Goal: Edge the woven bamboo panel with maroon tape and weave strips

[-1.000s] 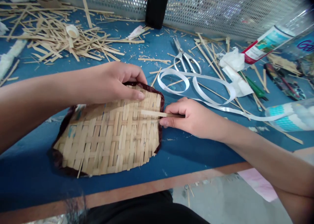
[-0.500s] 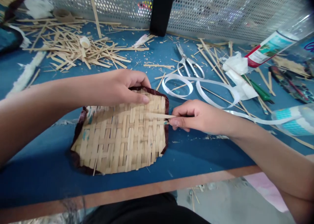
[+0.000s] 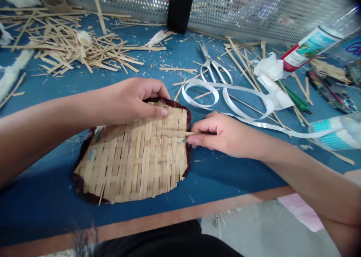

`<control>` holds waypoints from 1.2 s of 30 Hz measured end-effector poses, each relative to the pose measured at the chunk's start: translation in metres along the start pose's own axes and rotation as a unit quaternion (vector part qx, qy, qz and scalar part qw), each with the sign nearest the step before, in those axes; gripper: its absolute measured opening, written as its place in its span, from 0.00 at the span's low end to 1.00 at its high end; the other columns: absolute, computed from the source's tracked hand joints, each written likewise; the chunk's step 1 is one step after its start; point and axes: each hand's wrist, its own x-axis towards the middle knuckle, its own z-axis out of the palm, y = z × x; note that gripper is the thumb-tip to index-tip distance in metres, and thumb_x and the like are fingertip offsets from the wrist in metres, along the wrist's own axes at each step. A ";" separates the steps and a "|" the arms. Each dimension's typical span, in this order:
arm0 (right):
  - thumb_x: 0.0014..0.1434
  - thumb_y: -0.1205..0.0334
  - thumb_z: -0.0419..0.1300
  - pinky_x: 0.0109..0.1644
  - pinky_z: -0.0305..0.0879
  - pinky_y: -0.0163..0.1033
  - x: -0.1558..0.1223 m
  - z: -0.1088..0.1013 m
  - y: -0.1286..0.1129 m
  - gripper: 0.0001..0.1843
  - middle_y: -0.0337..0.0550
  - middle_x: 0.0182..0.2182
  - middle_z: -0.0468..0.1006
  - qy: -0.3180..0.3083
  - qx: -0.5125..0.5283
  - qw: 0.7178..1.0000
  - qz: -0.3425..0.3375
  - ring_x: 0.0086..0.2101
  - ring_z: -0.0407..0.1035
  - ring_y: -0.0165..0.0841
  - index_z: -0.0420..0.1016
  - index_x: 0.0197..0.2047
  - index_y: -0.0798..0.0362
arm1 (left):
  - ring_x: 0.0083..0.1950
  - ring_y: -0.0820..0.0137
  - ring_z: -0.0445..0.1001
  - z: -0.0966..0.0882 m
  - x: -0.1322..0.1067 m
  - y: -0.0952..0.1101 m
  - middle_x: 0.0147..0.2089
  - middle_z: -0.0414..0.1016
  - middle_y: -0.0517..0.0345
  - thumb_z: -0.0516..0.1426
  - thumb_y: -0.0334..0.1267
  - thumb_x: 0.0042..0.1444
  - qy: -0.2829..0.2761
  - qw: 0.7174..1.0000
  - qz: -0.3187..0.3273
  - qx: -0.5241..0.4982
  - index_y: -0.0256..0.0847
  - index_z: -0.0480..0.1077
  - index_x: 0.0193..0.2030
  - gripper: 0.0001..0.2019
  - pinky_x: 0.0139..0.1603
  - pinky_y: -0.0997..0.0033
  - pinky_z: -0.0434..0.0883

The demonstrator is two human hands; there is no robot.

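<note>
A woven bamboo mat lies on the blue table, its rim partly bound in dark brown material. My left hand holds the mat's upper edge, thumb flat on the weave and fingers over the far rim. At the right edge, my right hand pinches a thin bamboo strip that runs leftward over the weave. Whether the strip's tip passes under any slats I cannot tell. Below it, a slat with a blue-green mark reaches to my right fingertips. A thin sliver sticks out at the mat's lower left.
Behind the mat are a heap of bamboo strips, silver scissors and a curled white ribbon. On the right stand or lie a tilted labelled bottle, crumpled tissue and a clear bottle. A perforated metal screen closes the back.
My right hand has moved closer to the mat's right edge, and the strip's tip reaches further left over the weave. My left hand keeps its hold. The whole view has shifted slightly.
</note>
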 end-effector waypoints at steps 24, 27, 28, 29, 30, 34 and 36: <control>0.64 0.52 0.63 0.45 0.59 0.43 0.001 -0.002 0.000 0.12 0.44 0.37 0.78 0.190 -0.210 0.955 -0.086 0.37 0.71 0.37 0.77 0.39 0.52 | 0.48 0.59 0.74 -0.002 0.003 -0.003 0.49 0.77 0.52 0.55 0.56 0.59 0.042 0.989 0.011 0.140 0.42 0.72 0.55 0.25 0.50 0.60 0.67; 0.66 0.51 0.61 0.49 0.58 0.47 -0.002 0.005 -0.001 0.12 0.47 0.39 0.78 0.280 -0.291 0.907 -0.119 0.43 0.71 0.42 0.75 0.40 0.52 | 0.49 0.56 0.73 -0.001 0.003 -0.004 0.49 0.76 0.51 0.53 0.57 0.59 0.057 0.980 0.017 0.189 0.42 0.72 0.55 0.25 0.54 0.58 0.66; 0.66 0.52 0.60 0.49 0.58 0.47 -0.003 0.007 -0.001 0.11 0.48 0.41 0.78 0.285 -0.300 0.900 -0.134 0.44 0.71 0.43 0.75 0.42 0.51 | 0.51 0.55 0.72 0.000 0.003 -0.005 0.50 0.75 0.51 0.53 0.57 0.59 0.057 0.977 0.021 0.206 0.42 0.72 0.55 0.25 0.55 0.58 0.66; 0.67 0.53 0.59 0.50 0.58 0.47 -0.003 0.009 -0.001 0.11 0.48 0.42 0.78 0.275 -0.302 0.900 -0.153 0.45 0.71 0.43 0.75 0.44 0.51 | 0.53 0.54 0.72 0.001 0.003 -0.006 0.51 0.74 0.50 0.52 0.57 0.60 0.057 0.973 0.027 0.221 0.42 0.72 0.56 0.25 0.57 0.57 0.65; 0.68 0.55 0.59 0.50 0.58 0.46 -0.003 0.010 -0.001 0.10 0.48 0.43 0.78 0.255 -0.299 0.903 -0.175 0.46 0.71 0.42 0.75 0.45 0.51 | 0.54 0.53 0.71 0.003 0.003 -0.008 0.52 0.73 0.49 0.51 0.56 0.61 0.060 0.970 0.036 0.234 0.41 0.72 0.56 0.25 0.59 0.57 0.64; 0.70 0.62 0.56 0.50 0.57 0.45 0.001 0.018 0.000 0.08 0.45 0.41 0.79 0.173 -0.288 0.916 -0.218 0.44 0.70 0.38 0.76 0.46 0.51 | 0.58 0.52 0.68 0.009 0.001 -0.015 0.53 0.71 0.47 0.51 0.54 0.62 0.092 0.953 0.086 0.277 0.41 0.71 0.54 0.23 0.64 0.56 0.59; 0.71 0.63 0.55 0.50 0.57 0.45 0.003 0.022 0.001 0.09 0.45 0.41 0.79 0.170 -0.282 0.920 -0.211 0.43 0.70 0.38 0.77 0.46 0.52 | 0.58 0.52 0.68 0.008 -0.001 -0.014 0.53 0.70 0.46 0.50 0.52 0.64 0.110 0.940 0.114 0.304 0.40 0.71 0.53 0.20 0.64 0.55 0.59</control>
